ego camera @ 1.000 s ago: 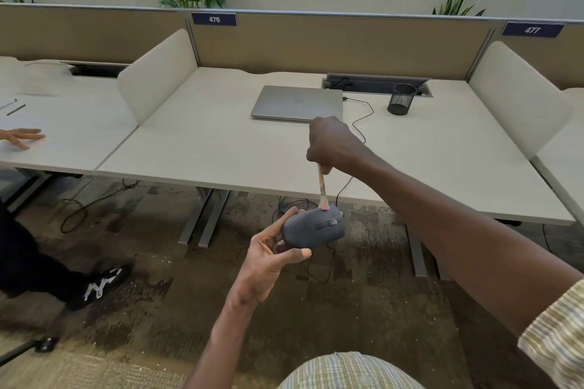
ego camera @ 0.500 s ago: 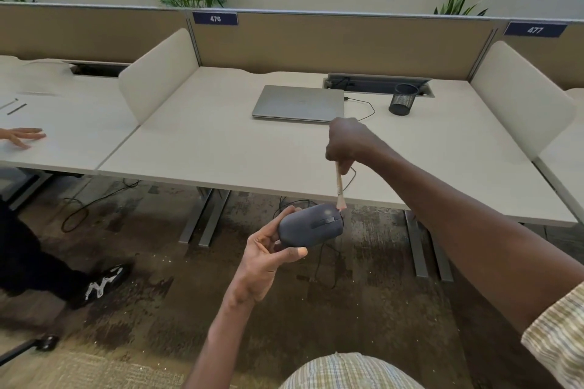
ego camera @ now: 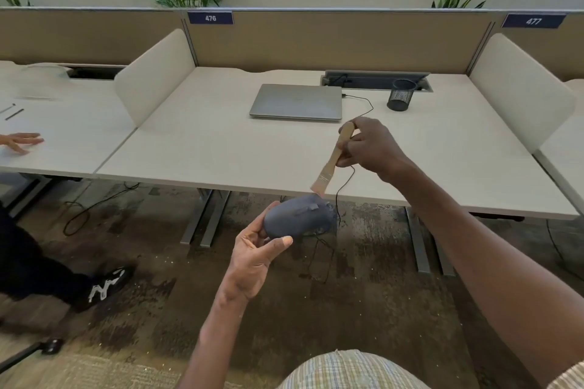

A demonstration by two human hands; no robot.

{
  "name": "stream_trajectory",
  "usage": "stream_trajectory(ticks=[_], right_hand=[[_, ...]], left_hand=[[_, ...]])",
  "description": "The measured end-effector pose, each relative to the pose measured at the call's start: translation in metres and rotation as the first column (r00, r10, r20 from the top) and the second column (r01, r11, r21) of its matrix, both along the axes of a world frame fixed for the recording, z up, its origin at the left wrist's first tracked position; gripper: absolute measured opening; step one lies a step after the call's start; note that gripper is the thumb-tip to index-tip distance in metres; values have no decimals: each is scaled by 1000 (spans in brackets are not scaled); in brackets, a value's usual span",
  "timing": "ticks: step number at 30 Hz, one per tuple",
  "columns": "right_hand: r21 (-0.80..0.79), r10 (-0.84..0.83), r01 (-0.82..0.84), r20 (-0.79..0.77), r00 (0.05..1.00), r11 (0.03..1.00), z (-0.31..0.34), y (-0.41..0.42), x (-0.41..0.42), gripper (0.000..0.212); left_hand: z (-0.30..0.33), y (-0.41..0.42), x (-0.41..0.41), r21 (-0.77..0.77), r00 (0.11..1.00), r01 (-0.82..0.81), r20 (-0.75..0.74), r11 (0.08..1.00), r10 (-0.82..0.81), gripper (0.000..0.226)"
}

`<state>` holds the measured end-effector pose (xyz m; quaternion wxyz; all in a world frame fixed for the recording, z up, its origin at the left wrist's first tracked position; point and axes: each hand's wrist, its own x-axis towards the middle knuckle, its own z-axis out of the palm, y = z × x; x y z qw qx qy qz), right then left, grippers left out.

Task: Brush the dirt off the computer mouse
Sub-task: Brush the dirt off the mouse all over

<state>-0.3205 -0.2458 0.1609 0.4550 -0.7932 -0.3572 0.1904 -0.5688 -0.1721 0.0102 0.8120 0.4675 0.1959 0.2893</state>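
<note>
The left hand (ego camera: 252, 257) grips the dark grey computer mouse (ego camera: 298, 217) from its rear end, thumb curled up along the near side and fingers wrapped behind, holding it in the air just in front of the desk's (ego camera: 196, 148) near edge, above the carpet. Right above the mouse's far end sits the wooden paintbrush (ego camera: 333, 158), tilted, bristles down and meeting the top of the mouse near its front; the handle rises up and to the right into the right hand (ego camera: 371, 147), whose fingers are curled round the upper part of the handle. A thin black cable (ego camera: 347, 181) drops past the front of the mouse and runs up over the desk toward the closed silver laptop (ego camera: 297, 102), which lies flat well beyond the mouse. To the right of the laptop stands a black mesh pen cup (ego camera: 401, 95), beside the cable tray opening. Far left of the mouse, another person's hand (ego camera: 22, 141) rests flat on the neighbouring desk, and a black-and-white shoe (ego camera: 106, 286) sits on the carpet below.
</note>
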Motion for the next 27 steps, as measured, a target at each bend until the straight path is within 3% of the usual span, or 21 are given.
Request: stream_trajectory(ticks=[4, 11, 27], right_hand=[[222, 44, 6, -218, 975, 975, -13, -20, -4, 12], [284, 106, 15, -404, 908, 959, -28, -42, 5, 14], [428, 62, 196, -518, 853, 882, -49, -39, -4, 12]], left_hand=[[4, 6, 2, -67, 998, -50, 27, 997, 52, 65], [7, 9, 2, -118, 995, -95, 29, 988, 99, 60], [14, 14, 9, -114, 995, -97, 20, 989, 100, 50]])
